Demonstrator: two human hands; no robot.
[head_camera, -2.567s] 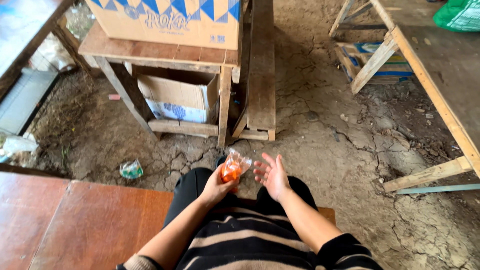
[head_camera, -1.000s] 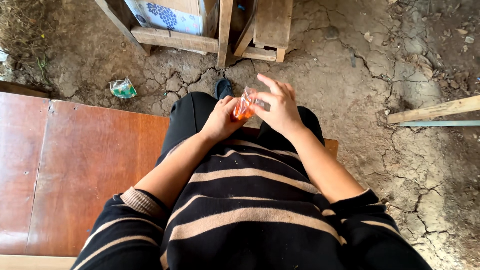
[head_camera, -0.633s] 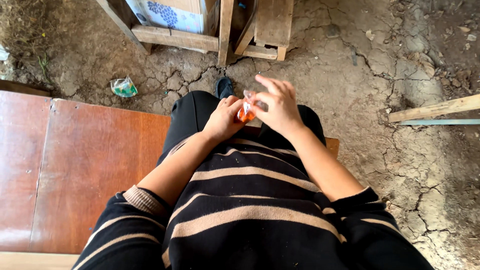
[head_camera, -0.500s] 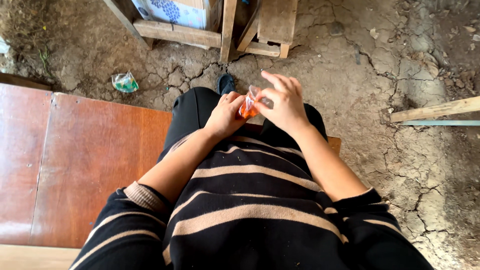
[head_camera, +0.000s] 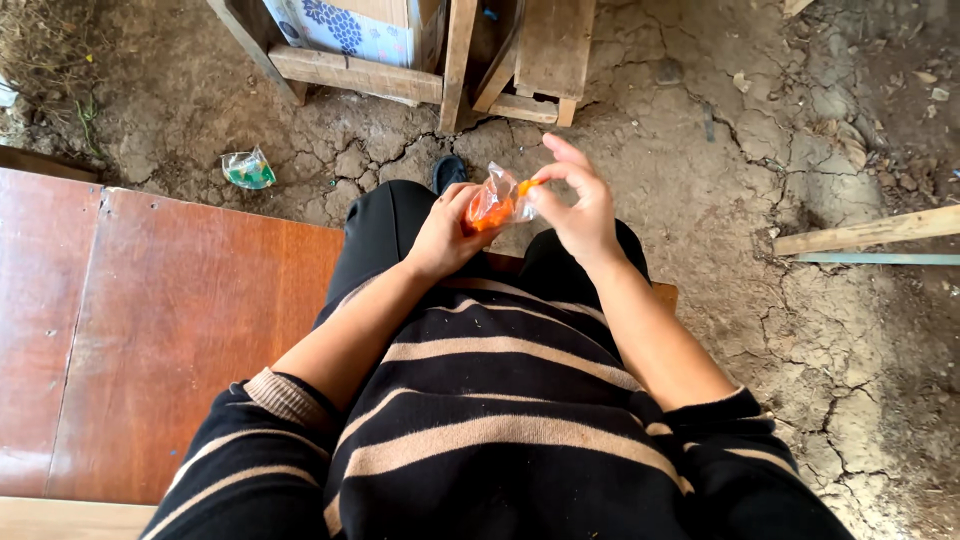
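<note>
I sit on a reddish-brown wooden bench (head_camera: 190, 330), looking down at my lap. My left hand (head_camera: 442, 235) grips a small clear plastic packet (head_camera: 493, 203) with orange pieces inside. My right hand (head_camera: 578, 205) pinches one orange piece (head_camera: 527, 186) at the packet's open top with thumb and fingers; the other fingers are spread. Both hands hover over my knees in black trousers. My sleeves are black with tan stripes.
Cracked dry earth (head_camera: 760, 170) lies ahead. A wooden table frame (head_camera: 450, 70) with a patterned cardboard box (head_camera: 340, 25) under it stands at the top. A crumpled green wrapper (head_camera: 248, 170) lies on the ground at left. Wooden planks (head_camera: 868, 232) sit at right.
The view tilted down from the table toward my lap. My right hand, apart from the packet before, came onto it and now pinches an orange piece at its top.
</note>
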